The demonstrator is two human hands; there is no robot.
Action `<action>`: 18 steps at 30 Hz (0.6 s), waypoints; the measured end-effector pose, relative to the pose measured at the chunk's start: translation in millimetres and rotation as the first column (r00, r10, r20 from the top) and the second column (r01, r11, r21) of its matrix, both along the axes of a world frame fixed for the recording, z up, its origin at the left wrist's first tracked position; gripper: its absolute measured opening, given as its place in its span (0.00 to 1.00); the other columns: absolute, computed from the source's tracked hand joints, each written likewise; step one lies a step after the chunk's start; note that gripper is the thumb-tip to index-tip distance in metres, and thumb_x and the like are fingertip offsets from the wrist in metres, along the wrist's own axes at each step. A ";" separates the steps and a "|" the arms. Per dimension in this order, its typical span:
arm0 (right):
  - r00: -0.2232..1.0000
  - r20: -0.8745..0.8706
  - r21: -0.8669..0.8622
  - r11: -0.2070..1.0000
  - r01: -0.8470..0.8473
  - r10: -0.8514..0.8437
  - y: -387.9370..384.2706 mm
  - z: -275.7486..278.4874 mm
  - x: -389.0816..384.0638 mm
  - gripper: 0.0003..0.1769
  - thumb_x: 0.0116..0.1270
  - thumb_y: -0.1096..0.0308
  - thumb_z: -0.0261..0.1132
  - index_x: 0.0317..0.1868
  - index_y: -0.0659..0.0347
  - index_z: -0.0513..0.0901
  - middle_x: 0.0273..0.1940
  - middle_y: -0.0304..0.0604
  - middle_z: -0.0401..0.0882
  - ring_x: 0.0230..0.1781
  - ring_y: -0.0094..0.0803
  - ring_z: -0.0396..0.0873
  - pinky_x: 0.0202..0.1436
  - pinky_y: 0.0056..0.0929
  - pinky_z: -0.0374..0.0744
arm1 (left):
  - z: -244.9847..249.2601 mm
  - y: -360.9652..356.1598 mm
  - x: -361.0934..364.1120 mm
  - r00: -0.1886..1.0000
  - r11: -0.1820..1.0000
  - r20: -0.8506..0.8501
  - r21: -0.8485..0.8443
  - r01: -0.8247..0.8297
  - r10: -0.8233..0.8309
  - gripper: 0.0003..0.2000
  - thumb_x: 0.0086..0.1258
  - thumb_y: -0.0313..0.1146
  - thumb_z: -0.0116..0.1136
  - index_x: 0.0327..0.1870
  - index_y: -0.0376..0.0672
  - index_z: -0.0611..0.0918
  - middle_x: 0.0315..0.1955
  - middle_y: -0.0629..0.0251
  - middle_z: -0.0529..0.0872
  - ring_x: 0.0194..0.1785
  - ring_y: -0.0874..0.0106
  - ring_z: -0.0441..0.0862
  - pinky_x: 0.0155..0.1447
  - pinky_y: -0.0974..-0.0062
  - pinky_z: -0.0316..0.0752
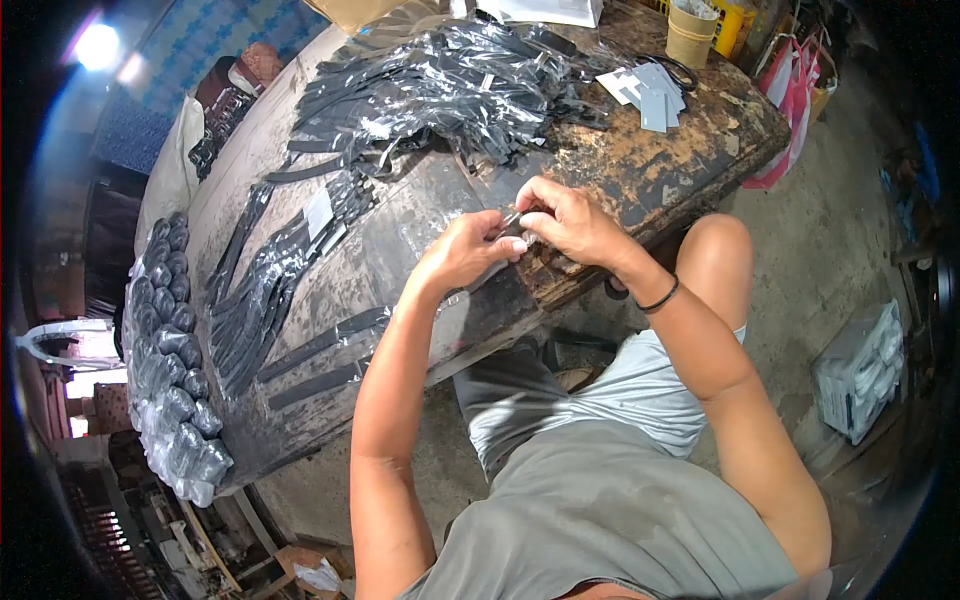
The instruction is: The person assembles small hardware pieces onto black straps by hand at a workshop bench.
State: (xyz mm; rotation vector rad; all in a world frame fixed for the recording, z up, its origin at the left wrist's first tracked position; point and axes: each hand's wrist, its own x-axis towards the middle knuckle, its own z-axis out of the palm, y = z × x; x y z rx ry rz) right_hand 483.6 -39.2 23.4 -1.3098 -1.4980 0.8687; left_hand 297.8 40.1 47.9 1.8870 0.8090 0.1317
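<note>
Above the table's near edge, my left hand [472,250] and my right hand [568,222] meet, the fingers of both pinched together. Between the fingertips is a small thin piece, with a shiny bit like clear plastic just below it; the fingers hide most of it. Two black straps in clear plastic [325,362] lie beside my left forearm, partly covered by it. Farther left lies a bundle of similar wrapped straps [270,285] with a pale card [319,212] on top. Beyond my hands is a large tangled heap of wrapped black straps [440,95].
Grey cards [655,95] lie at the back right, beside black-handled scissors [682,72] and a tan cup [691,30]. Rolled dark items in plastic [170,350] line the left edge. A pink bag [790,105] hangs by the right corner; a plastic-wrapped package [858,372] sits on the floor.
</note>
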 end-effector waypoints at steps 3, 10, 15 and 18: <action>0.997 -0.046 0.005 0.998 0.063 -0.063 -0.2 -0.1 -5.7 0.11 0.62 0.69 0.64 0.43 0.62 0.74 0.32 0.43 0.79 0.35 0.33 0.80 0.41 0.33 0.77 | 0.4 2.4 5.1 0.999 0.992 0.024 -0.122 -0.032 0.035 0.20 0.61 0.41 0.69 0.45 0.33 0.80 0.32 0.65 0.84 0.38 0.78 0.76 0.44 0.74 0.72; 0.907 -0.341 -0.044 0.969 0.245 -0.245 7.5 -9.7 -4.5 0.12 0.65 0.67 0.66 0.38 0.61 0.70 0.29 0.37 0.75 0.22 0.21 0.76 0.25 0.21 0.76 | 4.6 2.3 -11.3 0.991 0.991 -0.052 0.052 -0.123 0.126 0.21 0.57 0.43 0.72 0.41 0.34 0.80 0.29 0.67 0.82 0.36 0.78 0.73 0.42 0.74 0.70; 0.905 -0.371 -0.029 0.976 0.214 -0.210 3.1 -19.1 -17.6 0.15 0.64 0.64 0.69 0.40 0.61 0.71 0.30 0.36 0.75 0.24 0.20 0.77 0.27 0.22 0.75 | 6.5 2.6 -13.2 0.990 0.981 -0.036 0.143 -0.129 0.136 0.22 0.56 0.45 0.72 0.41 0.36 0.80 0.27 0.68 0.78 0.34 0.77 0.71 0.39 0.73 0.68; 0.926 -0.331 0.036 0.979 0.202 -0.179 4.5 -22.0 -20.9 0.13 0.64 0.64 0.69 0.41 0.61 0.74 0.31 0.37 0.77 0.25 0.19 0.77 0.28 0.21 0.75 | 10.5 -0.3 -12.4 0.989 0.979 -0.031 0.148 -0.137 0.143 0.21 0.56 0.43 0.72 0.41 0.35 0.80 0.28 0.63 0.80 0.34 0.74 0.74 0.40 0.71 0.70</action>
